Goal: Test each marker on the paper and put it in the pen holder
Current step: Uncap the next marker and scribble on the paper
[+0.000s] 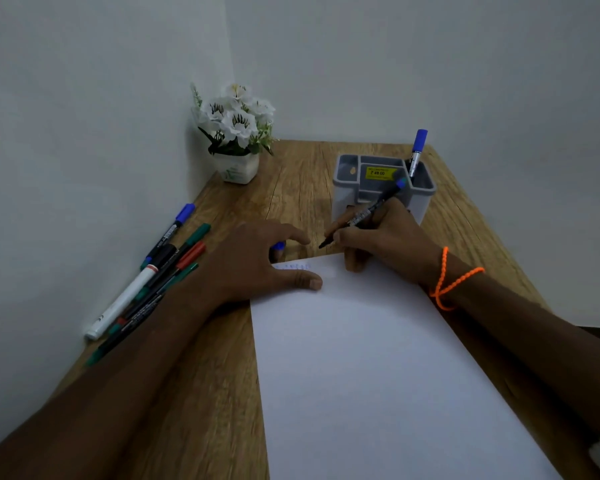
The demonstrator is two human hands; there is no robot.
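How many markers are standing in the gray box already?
1. A blue-capped marker stands in the right rear compartment of the pen holder. Its walls could hide a shorter one.

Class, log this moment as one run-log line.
right hand: holds uncapped marker | left hand: on paper | pen holder: one marker

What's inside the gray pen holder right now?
One blue-capped marker stands upright in the back right section of the pen holder. The other sections look empty from above, though the right hand and its marker cover part of the front.
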